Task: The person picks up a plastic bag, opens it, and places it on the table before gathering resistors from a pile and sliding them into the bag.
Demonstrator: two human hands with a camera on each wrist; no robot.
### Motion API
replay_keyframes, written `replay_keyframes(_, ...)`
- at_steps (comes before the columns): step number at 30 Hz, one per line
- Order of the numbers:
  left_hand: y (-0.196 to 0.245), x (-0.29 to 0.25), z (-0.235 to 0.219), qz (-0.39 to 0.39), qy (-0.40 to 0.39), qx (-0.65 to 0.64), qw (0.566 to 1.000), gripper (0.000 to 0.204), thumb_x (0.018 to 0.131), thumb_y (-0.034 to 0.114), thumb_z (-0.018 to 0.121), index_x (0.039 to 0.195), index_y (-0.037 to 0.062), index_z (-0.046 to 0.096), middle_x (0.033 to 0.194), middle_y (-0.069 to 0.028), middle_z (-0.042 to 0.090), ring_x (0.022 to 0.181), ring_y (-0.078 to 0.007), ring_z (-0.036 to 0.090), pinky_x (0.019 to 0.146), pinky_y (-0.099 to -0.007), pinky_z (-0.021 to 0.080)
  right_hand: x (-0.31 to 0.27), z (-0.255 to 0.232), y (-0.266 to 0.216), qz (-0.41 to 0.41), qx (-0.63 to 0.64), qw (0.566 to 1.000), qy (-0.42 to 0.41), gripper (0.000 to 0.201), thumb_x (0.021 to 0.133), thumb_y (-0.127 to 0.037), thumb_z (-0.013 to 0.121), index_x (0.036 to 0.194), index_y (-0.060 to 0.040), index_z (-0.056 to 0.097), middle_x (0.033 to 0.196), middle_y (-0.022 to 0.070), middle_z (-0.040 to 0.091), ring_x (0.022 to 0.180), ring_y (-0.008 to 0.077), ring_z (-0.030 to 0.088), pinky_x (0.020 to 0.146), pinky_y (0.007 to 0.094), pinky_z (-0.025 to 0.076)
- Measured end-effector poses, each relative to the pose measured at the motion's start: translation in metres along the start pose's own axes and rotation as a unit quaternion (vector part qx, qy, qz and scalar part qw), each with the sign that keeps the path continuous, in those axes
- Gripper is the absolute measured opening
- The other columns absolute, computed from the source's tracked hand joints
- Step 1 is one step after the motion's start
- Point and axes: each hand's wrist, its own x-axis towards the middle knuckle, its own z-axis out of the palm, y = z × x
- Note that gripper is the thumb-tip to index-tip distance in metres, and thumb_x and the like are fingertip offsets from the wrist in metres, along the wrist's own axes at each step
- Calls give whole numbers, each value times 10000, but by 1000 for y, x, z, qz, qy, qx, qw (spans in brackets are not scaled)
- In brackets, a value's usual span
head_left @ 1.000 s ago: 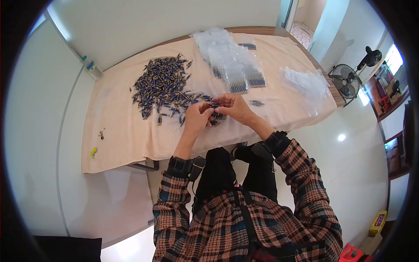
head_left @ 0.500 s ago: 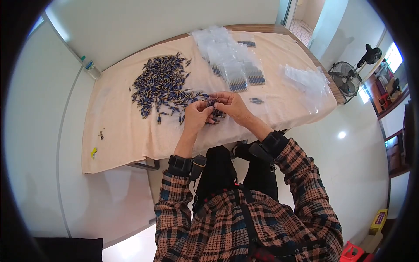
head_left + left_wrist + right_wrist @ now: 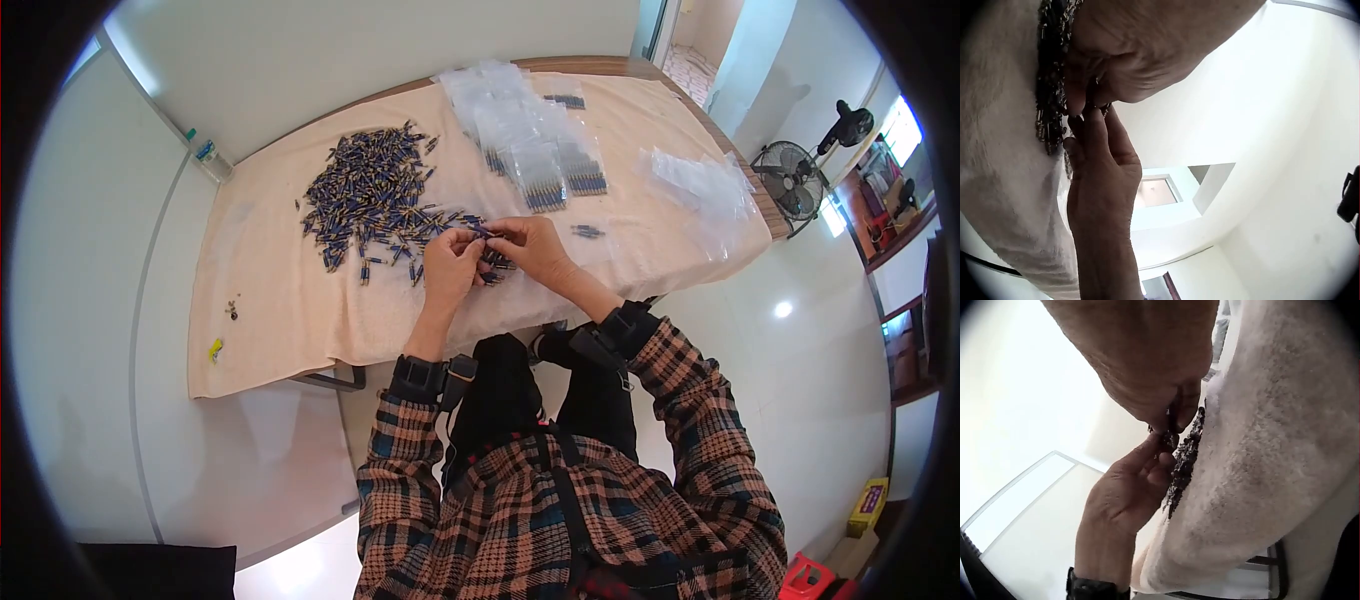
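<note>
My left hand [image 3: 450,268] and right hand [image 3: 540,252] meet at the near edge of a large pile of small blue-and-gold cylindrical pieces [image 3: 368,190]. Between curled fingertips both hands pinch some of these blue-and-gold pieces [image 3: 480,229]; how many is hidden by the fingers. More of the same pieces [image 3: 492,277] lie just under the hands on the cloth. In the left wrist view the right hand [image 3: 1104,162] reaches up to the left fingers. The right wrist view has the left hand [image 3: 1125,494] below, its thumb and fingers close to the right fingertips.
Clear plastic bags with rows of pieces [image 3: 545,192] overlap at the back middle. A small group of pieces [image 3: 587,231] lies right of my hands. Flat clear bags [image 3: 700,195] lie at the right of the peach cloth [image 3: 275,300]. A yellow item [image 3: 215,349] sits front left.
The right fingers stretched out over the pieces half a second ago and now are drawn in against the left fingertips. The left hand stays nearly in place; the pile looks the same.
</note>
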Motion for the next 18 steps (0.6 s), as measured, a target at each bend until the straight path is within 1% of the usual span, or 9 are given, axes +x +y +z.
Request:
replay_keyframes(2, 1, 0, 1, 6, 6, 27, 1000, 94, 869, 31, 605, 921, -47, 596, 751, -79, 644, 558, -115, 618, 418, -222, 479, -1, 1, -2, -8, -23, 1000, 11, 235, 852, -30, 634, 1077, 36, 653, 904, 66, 694, 779, 72, 612, 671, 220, 510)
replay_keyframes(5, -1, 1, 1, 16, 15, 42, 999, 96, 872, 29, 600, 928, -48, 601, 754, -82, 647, 564, -117, 624, 427, -221, 484, 1, 0, -4, -45, -117, 991, 41, 227, 824, -52, 642, 1041, 11, 666, 855, 128, 698, 709, 154, 643, 671, 268, 510)
replay_keyframes(7, -2, 2, 2, 31, 26, 46, 998, 95, 872, 24, 597, 929, -51, 600, 749, -83, 646, 565, -119, 626, 434, -224, 492, 3, -2, -6, -66, -137, 988, 40, 220, 823, -49, 650, 1032, 13, 669, 845, 115, 694, 716, 136, 635, 657, 258, 512)
replay_keyframes(9, -3, 2, -1, 26, 26, 34, 999, 97, 874, 26, 598, 931, -52, 600, 748, -84, 646, 568, -121, 627, 437, -225, 495, 4, -4, -6, -107, -178, 978, 37, 205, 819, -44, 666, 1015, 17, 676, 823, 88, 685, 731, 100, 619, 628, 240, 515)
replay_keyframes(10, -4, 2, -4, 20, 28, 21, 999, 99, 875, 29, 599, 933, -52, 599, 747, -86, 646, 571, -122, 629, 440, -226, 498, 4, -3, -6, -107, -177, 978, 37, 205, 819, -44, 666, 1015, 17, 676, 823, 88, 685, 731, 100, 619, 628, 240, 515)
replay_keyframes(13, -5, 0, -9, 15, 34, -17, 999, 110, 881, 30, 596, 946, -58, 590, 748, -91, 644, 574, -124, 629, 448, -227, 504, 2, -1, -4, -139, -134, 973, 129, 166, 823, -71, 670, 949, 35, 686, 809, 68, 682, 711, 102, 610, 591, 233, 503)
replay_keyframes(14, -6, -1, -10, 15, 36, -42, 998, 118, 884, 29, 591, 956, -64, 583, 749, -95, 642, 575, -125, 628, 452, -227, 508, 1, 0, -4, -139, -133, 973, 128, 166, 823, -71, 670, 949, 35, 686, 809, 68, 682, 711, 102, 610, 591, 233, 503)
replay_keyframes(17, -6, -5, -10, 14, 40, -89, 995, 137, 890, 35, 589, 976, -70, 573, 755, -99, 644, 578, -126, 628, 465, -225, 514, -4, 0, -4, -33, -42, 990, 129, 174, 835, -95, 667, 945, 39, 679, 805, 43, 674, 654, 80, 583, 533, 205, 469)
replay_keyframes(18, -5, -7, -8, 13, 42, -110, 993, 148, 892, 44, 592, 986, -69, 571, 759, -100, 647, 581, -126, 629, 474, -224, 516, -6, 0, -5, -33, -43, 990, 130, 174, 835, -95, 667, 945, 39, 679, 805, 43, 674, 654, 80, 583, 533, 205, 469)
